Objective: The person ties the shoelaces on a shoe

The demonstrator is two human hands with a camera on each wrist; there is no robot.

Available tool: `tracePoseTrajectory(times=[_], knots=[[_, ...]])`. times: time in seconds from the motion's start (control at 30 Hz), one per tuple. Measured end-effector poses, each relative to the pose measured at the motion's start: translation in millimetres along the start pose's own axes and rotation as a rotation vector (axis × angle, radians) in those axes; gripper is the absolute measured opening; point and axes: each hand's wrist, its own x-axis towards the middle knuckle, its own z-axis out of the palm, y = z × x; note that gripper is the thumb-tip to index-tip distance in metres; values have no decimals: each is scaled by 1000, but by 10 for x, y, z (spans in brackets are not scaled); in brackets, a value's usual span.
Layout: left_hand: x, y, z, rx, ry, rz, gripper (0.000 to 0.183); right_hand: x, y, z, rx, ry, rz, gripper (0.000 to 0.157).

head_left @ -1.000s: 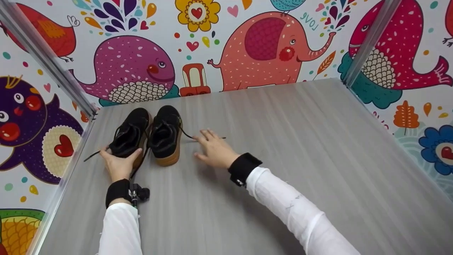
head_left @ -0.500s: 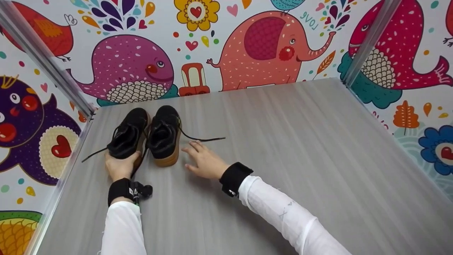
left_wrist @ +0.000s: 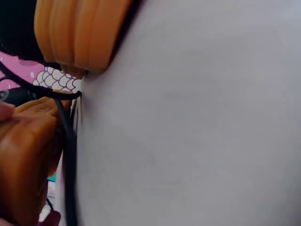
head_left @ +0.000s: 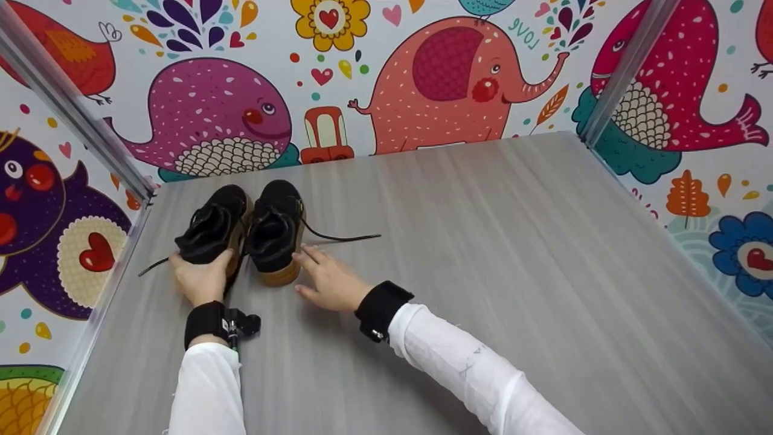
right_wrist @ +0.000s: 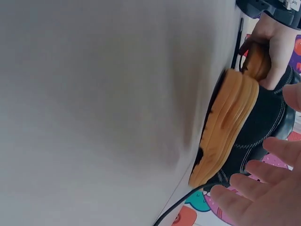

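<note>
Two black shoes with tan soles stand side by side at the far left of the surface, toes toward the back wall. My left hand [head_left: 201, 281] grips the heel of the left shoe [head_left: 208, 238], thumb on its right side. In the right wrist view, that hand curls round the tan heel. Beside the right shoe [head_left: 273, 238], my right hand [head_left: 332, 278] has its fingers spread and extended, fingertips right at the heel's outer side. A dark lace [head_left: 344, 238] trails rightward from the right shoe. Another lace [head_left: 154, 266] sticks out left of the left shoe.
The grey wood-grain surface [head_left: 483, 260] stretches to the right of the shoes. Printed cartoon walls [head_left: 338, 78] enclose it at the back and sides. Metal posts [head_left: 78, 103] stand at its back corners, the left one close to the shoes.
My right hand has moved left and toward me, from over the lace to the right shoe's heel. My left fingers have closed further round the left shoe's heel.
</note>
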Motion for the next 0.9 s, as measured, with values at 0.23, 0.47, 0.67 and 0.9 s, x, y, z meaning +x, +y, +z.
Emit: tracePoseTrajectory(times=[0.23,0.47,0.67,0.9], knots=[[-60,33,-23,-36,57,-8,92,37,-97,39,92,-67,22,64],[-200,237,-145,-80,107,24,87,44,-123,54,109,-84,-3,62],[-372,553,-216,-86,75,78,86,50,-151,38,143,-42,-41,60],[-605,878,-251,-107,52,160,85,58,-268,-79,298,-22,-75,58]])
